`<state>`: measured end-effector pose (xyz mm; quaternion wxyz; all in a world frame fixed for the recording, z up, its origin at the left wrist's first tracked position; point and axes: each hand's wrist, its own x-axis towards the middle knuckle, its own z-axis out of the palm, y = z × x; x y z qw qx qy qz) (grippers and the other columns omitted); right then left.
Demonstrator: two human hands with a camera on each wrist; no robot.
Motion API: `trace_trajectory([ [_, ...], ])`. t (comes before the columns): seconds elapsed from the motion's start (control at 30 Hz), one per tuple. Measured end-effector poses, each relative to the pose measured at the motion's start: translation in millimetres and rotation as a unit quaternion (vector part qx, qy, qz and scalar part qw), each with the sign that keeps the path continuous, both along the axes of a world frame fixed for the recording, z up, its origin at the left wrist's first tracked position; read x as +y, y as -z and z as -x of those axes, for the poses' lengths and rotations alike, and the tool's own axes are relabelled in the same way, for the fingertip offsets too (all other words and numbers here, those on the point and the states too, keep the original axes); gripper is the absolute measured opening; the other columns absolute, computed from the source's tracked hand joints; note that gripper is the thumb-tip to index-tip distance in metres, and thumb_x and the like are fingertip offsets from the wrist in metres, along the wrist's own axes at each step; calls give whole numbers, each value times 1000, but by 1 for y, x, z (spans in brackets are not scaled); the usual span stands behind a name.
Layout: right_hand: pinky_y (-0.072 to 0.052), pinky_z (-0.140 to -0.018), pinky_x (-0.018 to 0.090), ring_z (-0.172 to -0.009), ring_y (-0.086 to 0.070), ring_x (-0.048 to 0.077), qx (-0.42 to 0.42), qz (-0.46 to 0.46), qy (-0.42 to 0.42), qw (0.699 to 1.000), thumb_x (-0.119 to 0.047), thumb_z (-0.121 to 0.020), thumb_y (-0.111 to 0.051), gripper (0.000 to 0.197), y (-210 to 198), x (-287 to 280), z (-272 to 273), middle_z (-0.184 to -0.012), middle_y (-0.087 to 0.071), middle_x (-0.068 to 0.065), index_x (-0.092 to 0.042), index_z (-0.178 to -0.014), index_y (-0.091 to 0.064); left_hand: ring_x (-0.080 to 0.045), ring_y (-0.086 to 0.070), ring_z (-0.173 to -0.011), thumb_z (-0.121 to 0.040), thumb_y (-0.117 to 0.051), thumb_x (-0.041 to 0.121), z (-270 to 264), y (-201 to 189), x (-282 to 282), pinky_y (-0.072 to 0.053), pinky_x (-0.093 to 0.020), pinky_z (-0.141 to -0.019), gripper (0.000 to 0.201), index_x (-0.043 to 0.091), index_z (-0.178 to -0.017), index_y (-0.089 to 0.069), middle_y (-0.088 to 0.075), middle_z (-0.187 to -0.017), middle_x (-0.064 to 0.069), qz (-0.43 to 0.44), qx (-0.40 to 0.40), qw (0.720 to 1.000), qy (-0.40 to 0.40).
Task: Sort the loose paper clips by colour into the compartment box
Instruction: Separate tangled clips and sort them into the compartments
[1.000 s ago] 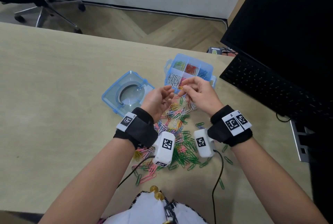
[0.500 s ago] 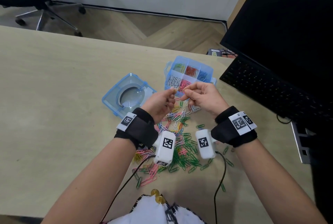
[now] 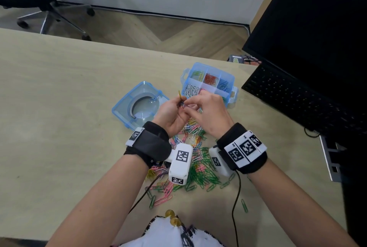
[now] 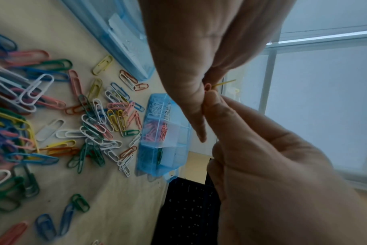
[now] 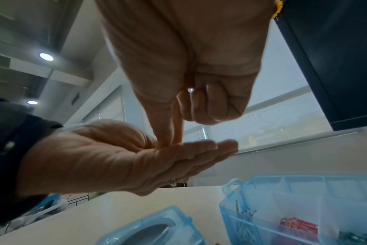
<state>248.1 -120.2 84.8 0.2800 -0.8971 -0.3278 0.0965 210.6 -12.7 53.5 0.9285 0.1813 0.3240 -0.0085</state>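
- The left hand point(image 3: 172, 114) is hovering above the worktop point(image 3: 59, 107), its grip pinching a small bunch of paper clips; a yellow clip point(image 3: 180, 94) is sticking up out of the fingers.
- The right hand point(image 3: 208, 111) is meeting it from the other side, thumb and forefinger narrowed to a pinch on a clip in that bunch; which colour it is taking cannot be told for sure, though the left wrist view is showing an orange-pink loop point(image 4: 207, 86) at the pinch.
- Judging by this, a clip is being pulled out of the held bunch so it can go to its own slot.
- The compartment box point(image 3: 231, 80) is sitting open just beyond the hands, with its lid point(image 3: 127, 105) lying off to the left beside it.
- Sorting is partly done: green, red, blue, white and pink clips are already lying in separate compartments, and one front slot is holding dark green ones.
- A good deal is remaining: the loose pile point(image 3: 196, 167) is spreading across the worktop under and between the wrists, mostly green and pink nearer the body, with white, yellow, blue and orange mixed in nearer the box.
- A stray green clip point(image 3: 244, 205) is lying apart, right of the pile.
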Motion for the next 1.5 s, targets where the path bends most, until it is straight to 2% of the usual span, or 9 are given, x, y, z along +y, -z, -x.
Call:
trace_trajectory([
  [0.27,-30,-53,16,-47,-36,3,123,-63,27,990,-20,-80,-75,5,-2,-3,-15,-49,-36,-11,-16,-79,-71,-32,-72,-75,-104,-29,11,2,10,3,-59,-34,-71,31,6,-77,-44,-67,-83,-27,22,-7,1000,19],
  [0.43,-40,-59,17,-52,-45,-2,306,-198,97,926,-11,-94,-55,15,1,-16,-32,-67,-50,-5,-16,-80,-54,-35,-66,-102,-103,-29,10,3,11,5,-53,-37,-83,34,9,-71,-43,-68,-100,-28,38,15,998,45],
  [0.57,-42,-53,11,-52,-54,-2,332,-192,67,921,-3,-94,-54,17,-1,-18,-31,-68,-58,2,-11,-78,-55,-27,-71,-76,-103,-32,10,-2,10,2,-55,-33,-76,33,9,-72,-43,-70,-80,-21,17,32,998,54],
  [0.77,-35,-44,19,-51,-48,13,515,-278,213,782,1,-92,-37,19,5,-9,-50,-68,-50,7,-5,-78,-48,-29,-60,-113,-103,-28,10,-1,15,5,-56,-29,-73,34,10,-71,-40,-65,-106,-22,29,54,997,45],
  [1.0,-55,-70,33,-79,-61,24,471,-160,220,839,2,-96,-37,11,14,28,-85,-100,-56,21,0,-93,-47,-25,-66,-90,-104,-29,13,5,20,11,-57,-27,-71,34,10,-73,-42,-71,-85,-18,-5,79,997,25],
  [1.13,-52,-86,37,-99,-57,19,350,-73,127,925,-18,-95,-53,27,5,30,-82,-110,-58,6,-12,-121,-59,-22,-66,-92,-105,-32,20,4,19,10,-57,-24,-69,34,8,-76,-45,-69,-93,-17,-36,73,996,28],
  [1.27,-54,-70,29,-74,-68,15,250,-11,43,967,-43,-81,-70,23,2,22,-56,-78,-72,2,-20,-82,-73,-14,-71,-71,-104,-38,17,2,21,8,-57,-22,-69,29,6,-81,-51,-72,-76,-11,-61,61,996,35],
  [1.37,-52,-69,22,-69,-65,10,158,11,45,986,-25,-81,-73,12,10,14,-39,-73,-70,0,-13,-83,-74,-11,-70,-65,-103,-40,14,2,23,2,-58,-20,-65,25,1,-90,-56,-70,-69,-7,-107,66,990,70],
  [1.5,-50,-63,20,-53,-57,5,204,32,67,976,-11,-83,-70,8,26,-7,-47,-61,-63,-3,-15,-76,-69,-20,-69,-79,-104,-34,20,4,28,1,-58,-22,-65,31,2,-90,-55,-68,-89,-16,-107,110,984,87],
])
